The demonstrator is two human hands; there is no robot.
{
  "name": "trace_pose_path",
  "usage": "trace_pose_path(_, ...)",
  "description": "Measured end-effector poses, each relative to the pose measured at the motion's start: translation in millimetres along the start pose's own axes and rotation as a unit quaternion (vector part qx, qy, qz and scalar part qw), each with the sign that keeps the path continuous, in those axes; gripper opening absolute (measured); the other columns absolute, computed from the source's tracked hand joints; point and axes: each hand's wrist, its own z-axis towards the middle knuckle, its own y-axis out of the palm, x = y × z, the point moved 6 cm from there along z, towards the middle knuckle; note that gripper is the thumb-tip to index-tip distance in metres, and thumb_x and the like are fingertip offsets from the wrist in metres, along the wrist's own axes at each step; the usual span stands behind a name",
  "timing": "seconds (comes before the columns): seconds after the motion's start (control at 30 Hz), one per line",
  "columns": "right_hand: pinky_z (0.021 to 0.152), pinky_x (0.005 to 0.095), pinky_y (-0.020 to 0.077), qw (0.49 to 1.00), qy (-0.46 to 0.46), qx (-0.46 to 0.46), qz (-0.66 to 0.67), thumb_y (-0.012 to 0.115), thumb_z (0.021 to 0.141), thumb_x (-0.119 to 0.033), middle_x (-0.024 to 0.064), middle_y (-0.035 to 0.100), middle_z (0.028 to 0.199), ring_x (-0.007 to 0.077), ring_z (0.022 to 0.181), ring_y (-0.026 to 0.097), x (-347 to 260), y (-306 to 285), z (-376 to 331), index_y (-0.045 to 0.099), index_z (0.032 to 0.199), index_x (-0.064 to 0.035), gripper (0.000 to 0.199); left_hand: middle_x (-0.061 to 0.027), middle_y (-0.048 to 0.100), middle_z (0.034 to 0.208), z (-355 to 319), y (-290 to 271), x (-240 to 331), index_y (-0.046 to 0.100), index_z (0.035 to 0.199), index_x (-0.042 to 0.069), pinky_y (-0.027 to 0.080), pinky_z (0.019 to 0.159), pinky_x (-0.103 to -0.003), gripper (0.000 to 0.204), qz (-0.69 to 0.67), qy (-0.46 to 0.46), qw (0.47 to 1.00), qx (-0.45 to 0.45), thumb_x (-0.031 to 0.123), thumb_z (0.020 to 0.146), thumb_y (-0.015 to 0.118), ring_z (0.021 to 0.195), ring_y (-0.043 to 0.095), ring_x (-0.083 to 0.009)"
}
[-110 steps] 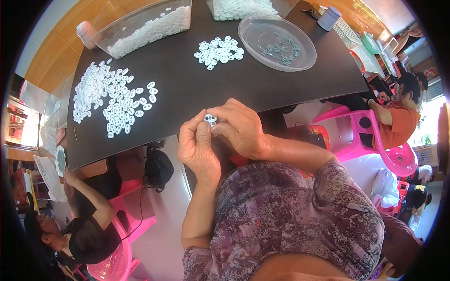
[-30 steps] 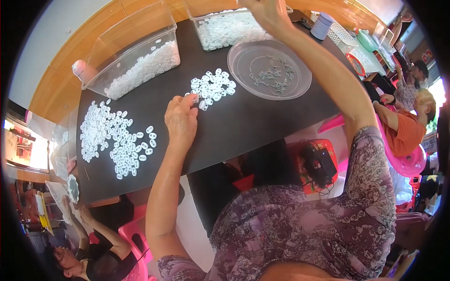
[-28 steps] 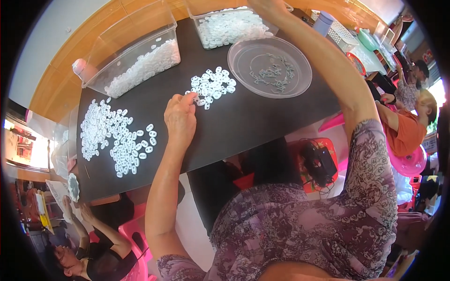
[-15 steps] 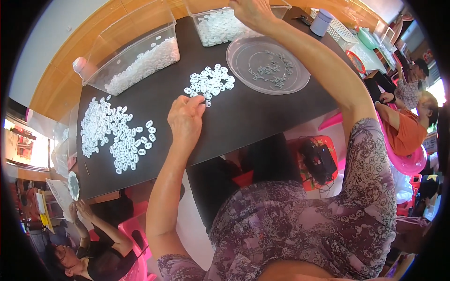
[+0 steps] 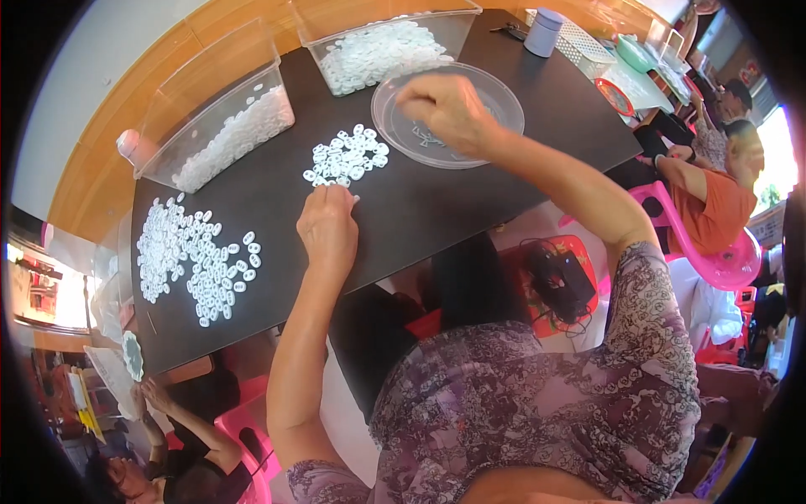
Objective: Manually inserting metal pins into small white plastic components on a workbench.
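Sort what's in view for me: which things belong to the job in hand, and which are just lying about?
Likely in the job:
small white pile, at the left hand
round clear tray with greyish bits, below the right hand
larger white pile
clear bins

Apparently lying about:
lavender container
white basket
black device

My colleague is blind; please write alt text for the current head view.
A person's left hand is at the near edge of a small pile of white oval pieces on a dark table, while the right hand is over a round clear dish with small grey bits. Two clear bins of white pieces stand beyond; a larger spread lies at left.
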Motion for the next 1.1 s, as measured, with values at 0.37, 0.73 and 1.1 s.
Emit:
trace_pose_path(0.37,0.066,0.026,0.046,0.951,0.133,-0.179,0.216,0.061,0.079,-0.008,0.0071,0.063,0.074,0.0107,0.071,0.058,-35,74,-86,0.063,0.085,0.002,0.012,-0.0072,0.059,0.072,-39,-17,13,0.058,0.082,0.0,0.043,0.059,-0.026,0.008,-0.337,-0.215,0.913,-0.083,0.008,0.084,0.059,0.064,0.055,-0.0138)
trace_pose_path(0.73,0.069,0.0211,0.0456,0.918,0.145,-0.187,0.318,0.059,0.082,-0.006,0.0023,0.063,0.077,0.0059,0.075,0.057,-48,71,-95,0.063,0.086,0.0016,0.009,-0.0103,0.063,0.077,-64,-3,22,0.059,0.085,-0.002,0.048,0.053,-0.025,0.01,-0.703,-0.377,0.598,-0.075,0.007,0.085,0.061,0.058,0.058,-0.0152)
trace_pose_path(1.1,0.069,0.0276,0.0456,0.994,0.052,-0.072,0.071,0.061,0.077,-0.007,0.0096,0.061,0.077,0.0169,0.074,0.059,-17,27,-75,0.061,0.082,0.0008,0.01,-0.0051,0.058,0.072,-70,-7,26,0.06,0.09,-0.003,0.042,0.053,-0.025,0.011,-0.653,-0.355,0.668,-0.024,0.004,0.082,0.063,0.058,0.051,-0.0118)
